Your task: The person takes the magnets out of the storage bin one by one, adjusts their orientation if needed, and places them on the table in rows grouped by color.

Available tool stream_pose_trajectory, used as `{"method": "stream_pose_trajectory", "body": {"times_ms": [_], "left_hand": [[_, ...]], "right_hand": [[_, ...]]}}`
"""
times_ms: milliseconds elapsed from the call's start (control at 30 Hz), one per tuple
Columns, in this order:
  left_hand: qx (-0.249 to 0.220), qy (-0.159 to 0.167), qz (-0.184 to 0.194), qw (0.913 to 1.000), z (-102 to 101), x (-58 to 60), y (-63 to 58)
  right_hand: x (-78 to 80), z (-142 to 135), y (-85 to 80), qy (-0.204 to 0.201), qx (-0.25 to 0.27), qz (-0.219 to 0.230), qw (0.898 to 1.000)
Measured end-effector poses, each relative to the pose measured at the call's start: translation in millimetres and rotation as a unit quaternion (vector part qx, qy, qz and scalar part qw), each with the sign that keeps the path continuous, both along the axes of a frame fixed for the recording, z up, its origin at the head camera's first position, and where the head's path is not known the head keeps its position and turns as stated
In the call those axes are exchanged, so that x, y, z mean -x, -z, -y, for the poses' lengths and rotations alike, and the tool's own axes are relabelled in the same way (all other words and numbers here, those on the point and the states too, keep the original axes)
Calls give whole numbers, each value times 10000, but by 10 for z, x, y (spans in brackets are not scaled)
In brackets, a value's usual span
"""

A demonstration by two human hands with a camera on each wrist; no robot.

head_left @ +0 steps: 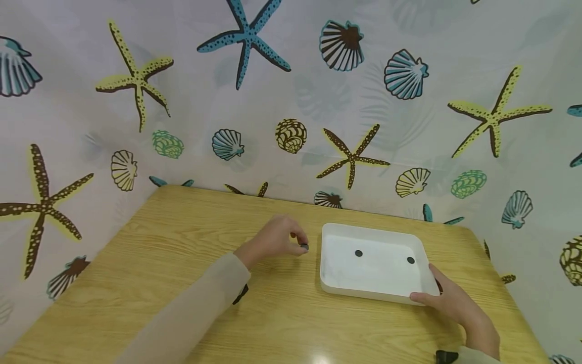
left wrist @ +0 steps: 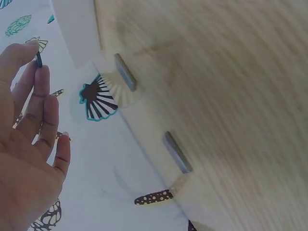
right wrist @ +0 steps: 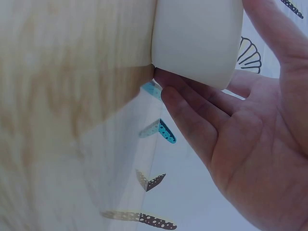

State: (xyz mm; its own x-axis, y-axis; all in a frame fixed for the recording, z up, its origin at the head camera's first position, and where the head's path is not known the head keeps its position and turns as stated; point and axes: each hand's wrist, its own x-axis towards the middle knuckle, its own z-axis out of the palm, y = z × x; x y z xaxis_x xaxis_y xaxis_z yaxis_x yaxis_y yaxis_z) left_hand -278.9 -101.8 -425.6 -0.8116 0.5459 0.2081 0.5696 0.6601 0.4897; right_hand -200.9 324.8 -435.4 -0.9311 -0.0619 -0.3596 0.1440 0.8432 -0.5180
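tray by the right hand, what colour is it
The tray is plain white; it shows best in the head view.

Soft, fairly even light fills the head view, with a small white glare on the table [head_left: 136, 283] between the two hands, toward the wearer. Muted shadows lie below the left hand [head_left: 275, 237] and the right hand [head_left: 447, 298]. Both wrist views look hazier and cooler — wood grain soft, the glossy tabletop faintly mirroring the patterned cloth [left wrist: 96, 154] near the fingers.
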Motion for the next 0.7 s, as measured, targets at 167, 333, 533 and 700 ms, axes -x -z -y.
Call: {"method": "stream_pose_trajectory", "body": {"times_ms": [167, 333, 533, 700], "left_hand": [[110, -123, 109, 9998, 80, -44, 86], [232, -175, 169, 9994, 116, -51, 186], [475, -251, 245, 9983, 111, -63, 292], [662, -343, 571, 9956, 84, -75, 325]], "right_hand": [[-2, -14, 6, -9, -3, 1, 10000], [0, -24, 2, -16, -22, 9, 10000], [2, -14, -3, 14, -52, 6, 10000], [2, -4, 4, 44, 21, 36, 10000]]}}
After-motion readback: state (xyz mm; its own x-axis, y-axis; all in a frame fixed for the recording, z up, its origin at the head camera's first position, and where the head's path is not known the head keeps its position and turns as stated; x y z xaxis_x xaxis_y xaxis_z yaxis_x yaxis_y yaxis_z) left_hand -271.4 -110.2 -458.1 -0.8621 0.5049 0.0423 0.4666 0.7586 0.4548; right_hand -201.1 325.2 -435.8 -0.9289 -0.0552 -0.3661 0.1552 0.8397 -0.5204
